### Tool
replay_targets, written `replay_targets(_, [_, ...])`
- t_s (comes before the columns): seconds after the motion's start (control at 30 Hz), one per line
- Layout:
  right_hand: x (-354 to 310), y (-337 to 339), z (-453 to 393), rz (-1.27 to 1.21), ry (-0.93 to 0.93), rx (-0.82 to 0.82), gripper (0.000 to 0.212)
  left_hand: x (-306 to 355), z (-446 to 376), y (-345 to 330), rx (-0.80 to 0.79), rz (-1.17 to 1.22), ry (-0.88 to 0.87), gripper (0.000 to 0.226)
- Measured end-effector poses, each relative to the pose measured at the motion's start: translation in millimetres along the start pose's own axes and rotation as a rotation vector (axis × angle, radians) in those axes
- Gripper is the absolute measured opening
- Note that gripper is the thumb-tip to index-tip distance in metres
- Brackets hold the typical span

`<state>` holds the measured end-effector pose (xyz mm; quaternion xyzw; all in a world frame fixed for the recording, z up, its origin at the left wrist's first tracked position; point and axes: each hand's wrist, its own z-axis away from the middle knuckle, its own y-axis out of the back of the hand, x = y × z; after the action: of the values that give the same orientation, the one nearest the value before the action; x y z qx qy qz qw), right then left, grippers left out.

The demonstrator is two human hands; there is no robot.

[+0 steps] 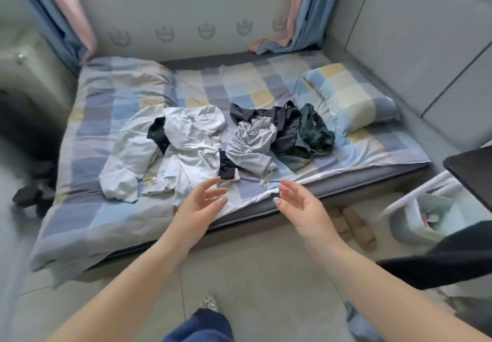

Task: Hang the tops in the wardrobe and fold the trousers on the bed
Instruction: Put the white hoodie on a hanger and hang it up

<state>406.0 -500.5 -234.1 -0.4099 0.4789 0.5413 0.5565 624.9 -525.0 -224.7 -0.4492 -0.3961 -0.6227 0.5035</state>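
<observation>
- The crumpled white cotton top (173, 150) lies in a heap on the left of the pile, in the middle of the bed, with a scrap of black cloth (159, 134) tucked into its folds
- Just right of it lies a rumpled pale grey garment (251, 142), overlapping dark black trousers (285, 128), and a dark green garment (314, 134) touches those on the far right
- My left hand (201, 203) hangs above the near edge of the bed, fingers loose and spread, holding nothing
- My right hand (298, 203) faces it, palm inward, fingers relaxed and apart, also holding nothing
- All this sits on the bed's blue, yellow and grey checked sheet (239, 83), with a matching checked pillow (351, 99) at the right
- A pale plastic bin (404, 224) stands on the floor beside the bed
</observation>
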Motion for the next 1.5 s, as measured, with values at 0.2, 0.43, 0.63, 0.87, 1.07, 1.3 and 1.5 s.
replay_targets(0.2, [1.0,-100.6,-62.7,0.048,-0.058,-0.160,0.035,-19.2,-37.6,111.6,0.177,0.011,0.051,0.038])
replay_targets(0.43, [-1.1,-154.1,-121.3,0.060,-0.106,-0.219,0.036,-34.8,-83.4,166.6,0.230,0.035,0.130,0.033])
replay_targets(0.63, [-7.2,-169.2,-206.6,0.049,-0.136,-0.231,0.034,-29.1,-151.9,185.0,0.263,0.065,0.177,0.029])
replay_targets(0.87, [4.4,-180.5,-354.2,0.059,-0.195,-0.272,0.034,-17.1,-275.2,201.6,0.353,0.080,0.248,0.027])
replay_targets(1.07, [55.2,-201.3,-492.7,0.159,-0.242,-0.319,0.044,-45.9,-405.7,225.4,0.435,0.083,0.336,0.030])
replay_targets(1.3, [130.9,-235.2,-597.9,0.200,-0.314,-0.373,0.050,-121.1,-521.1,255.6,0.538,0.118,0.429,0.028])
replay_targets(1.5, [200.0,-266.1,-664.0,0.158,-0.409,-0.385,0.053,-194.8,-601.4,253.8,0.549,0.006,0.448,0.030])
